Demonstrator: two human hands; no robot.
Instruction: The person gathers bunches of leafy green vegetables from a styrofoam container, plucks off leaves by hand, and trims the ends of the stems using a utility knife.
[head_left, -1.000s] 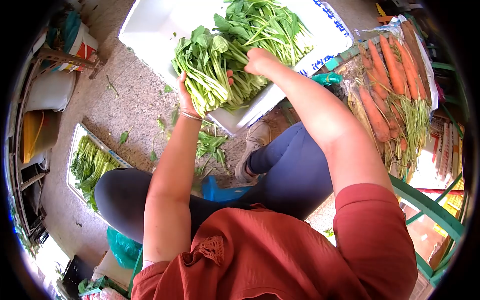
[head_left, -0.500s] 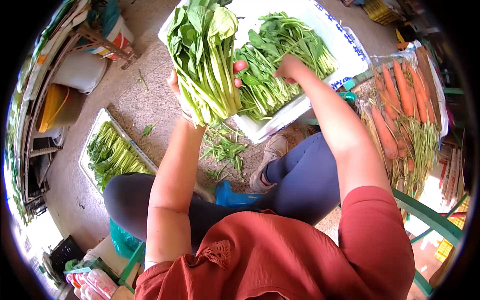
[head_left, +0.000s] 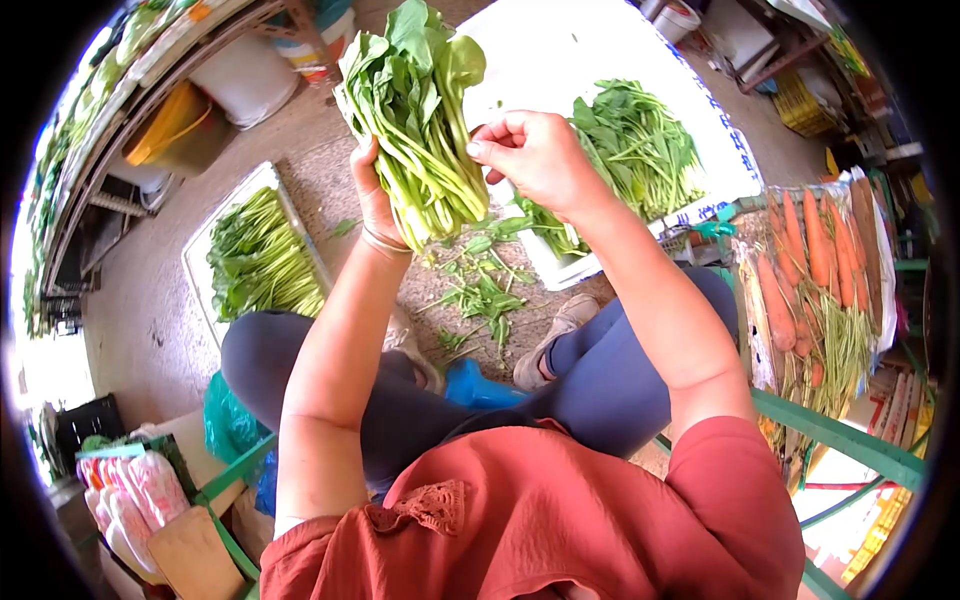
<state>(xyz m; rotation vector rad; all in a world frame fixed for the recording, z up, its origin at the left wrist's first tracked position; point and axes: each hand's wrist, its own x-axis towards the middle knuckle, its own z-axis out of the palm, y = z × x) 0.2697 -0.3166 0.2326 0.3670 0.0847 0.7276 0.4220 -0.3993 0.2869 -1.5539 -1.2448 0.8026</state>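
Observation:
My left hand (head_left: pixel 374 205) is wrapped round a bunch of leafy greens (head_left: pixel 425 145), leaves up and pale stems down, raised above the floor. At the bunch's right side is my right hand (head_left: pixel 545 165), its thumb and bent fingers close together by the stems. Whatever may be between those fingertips is too small to make out. Behind it, more leafy greens (head_left: pixel 645 150) lie in a white foam box (head_left: pixel 530 50); my hand and forearm partly hide the nearer ones.
On the left, a white tray (head_left: pixel 198 268) holds more greens. Loose leaves (head_left: pixel 480 295) litter the floor between my shoes. Carrots (head_left: pixel 815 245) lie to the right beside a green metal bar (head_left: pixel 850 440). Buckets (head_left: pixel 245 80) stand under a shelf at upper left.
My right hand has moved left from the greens in the box to the side of the held bunch. My left hand keeps its hold. The camera view has shifted.

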